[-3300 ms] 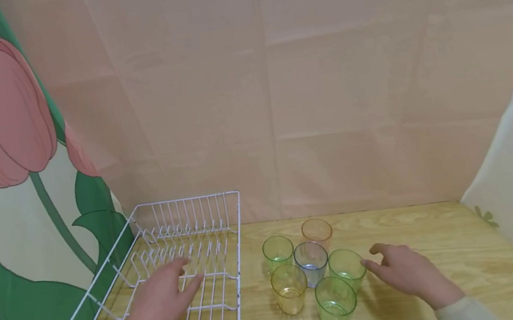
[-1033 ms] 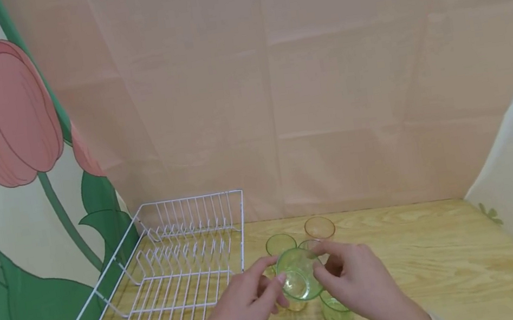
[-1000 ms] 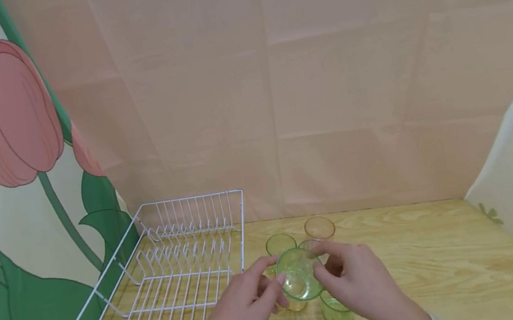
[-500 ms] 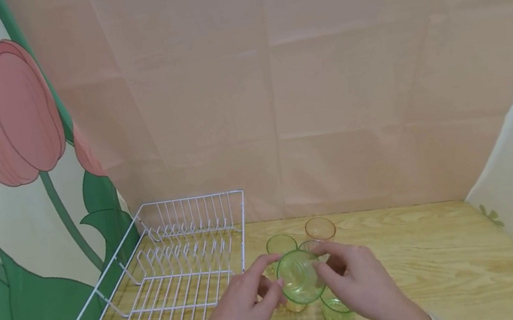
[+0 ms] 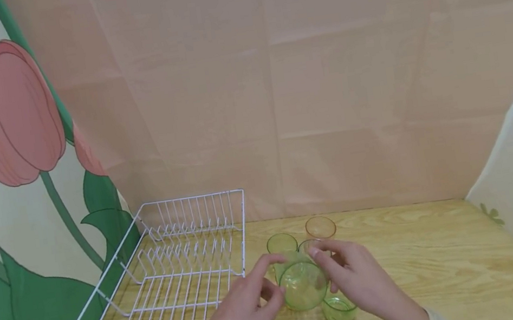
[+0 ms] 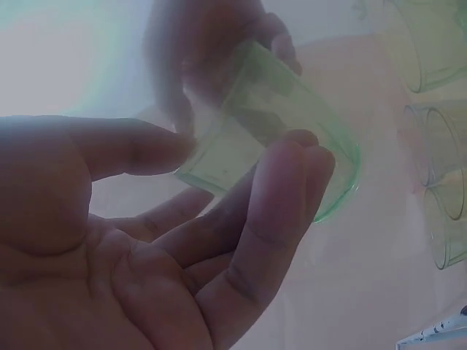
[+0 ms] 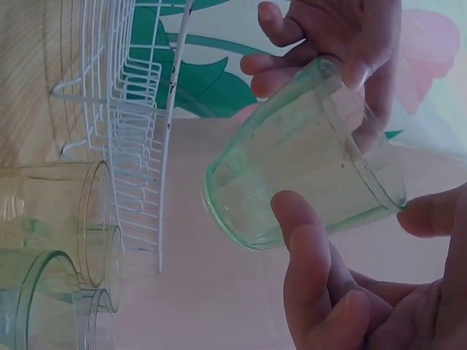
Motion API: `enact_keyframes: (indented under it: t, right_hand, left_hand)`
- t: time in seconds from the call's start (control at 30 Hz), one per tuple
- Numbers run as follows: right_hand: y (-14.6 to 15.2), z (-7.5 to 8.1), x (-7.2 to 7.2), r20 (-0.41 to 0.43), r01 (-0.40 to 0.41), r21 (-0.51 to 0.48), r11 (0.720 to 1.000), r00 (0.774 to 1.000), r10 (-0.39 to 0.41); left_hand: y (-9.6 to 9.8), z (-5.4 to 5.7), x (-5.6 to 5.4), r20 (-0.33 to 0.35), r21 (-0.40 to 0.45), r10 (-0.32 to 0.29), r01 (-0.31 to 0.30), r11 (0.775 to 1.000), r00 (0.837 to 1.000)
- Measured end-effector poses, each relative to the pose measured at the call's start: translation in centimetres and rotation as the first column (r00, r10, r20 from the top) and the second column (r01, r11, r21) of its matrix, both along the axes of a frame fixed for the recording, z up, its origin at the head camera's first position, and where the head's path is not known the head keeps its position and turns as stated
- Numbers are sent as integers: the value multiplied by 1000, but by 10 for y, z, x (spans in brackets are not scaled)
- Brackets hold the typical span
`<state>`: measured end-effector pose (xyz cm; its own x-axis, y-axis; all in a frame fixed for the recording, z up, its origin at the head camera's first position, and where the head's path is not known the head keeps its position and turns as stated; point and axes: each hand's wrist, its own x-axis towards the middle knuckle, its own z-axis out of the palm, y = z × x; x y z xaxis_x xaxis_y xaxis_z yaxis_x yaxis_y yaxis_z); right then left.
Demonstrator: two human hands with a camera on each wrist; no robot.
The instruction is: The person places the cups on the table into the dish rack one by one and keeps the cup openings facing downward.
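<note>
A transparent green cup (image 5: 304,287) is held up between both hands above the other cups, tipped so its mouth faces me. My left hand (image 5: 238,310) holds it from the left, thumb at the rim and fingers along the wall, as the left wrist view shows. From the right, my right hand (image 5: 359,277) holds it, a thumb tip at the rim and fingertips against the side (image 7: 292,208). Below and behind stand a second green cup (image 5: 282,243), an orange cup (image 5: 321,227) and a bluish cup (image 5: 309,245), partly covered. Another green cup (image 5: 340,313) stands near the right wrist.
A white wire dish rack (image 5: 173,306) stands on the wood-grain table (image 5: 447,253) to the left, its near right corner behind my left hand. A yellowish cup (image 7: 51,208) shows in the right wrist view. A pink cloth (image 5: 272,97) hangs behind the table.
Both hands have come together from either side, and a green cup from the group's right is now lifted between them. Over the last half second its mouth has tipped lower toward me.
</note>
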<state>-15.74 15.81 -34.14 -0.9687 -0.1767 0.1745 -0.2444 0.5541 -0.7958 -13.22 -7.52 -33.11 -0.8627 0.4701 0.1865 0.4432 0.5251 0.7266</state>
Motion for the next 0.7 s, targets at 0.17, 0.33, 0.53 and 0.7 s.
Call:
enact_keyframes:
  t: [0.17,0.33,0.53,0.7]
  right_hand:
    - [0,-2,-2,12,-51,30,998,999,51]
    - [-2,-5,-1,31,-81,55,995,996,79]
    - [-3,-4,0,20,-70,71,995,997,69]
    - [-2,-3,1,0,-79,59,995,997,79]
  left_hand:
    - [0,-1,0,-35,-25,-38,37,999,999]
    - [0,-2,0,-47,-72,-53,50,996,997]
    - [0,-1,1,15,-35,-37,37,999,999]
    - [0,1,0,71,8,11,-12,1000,997]
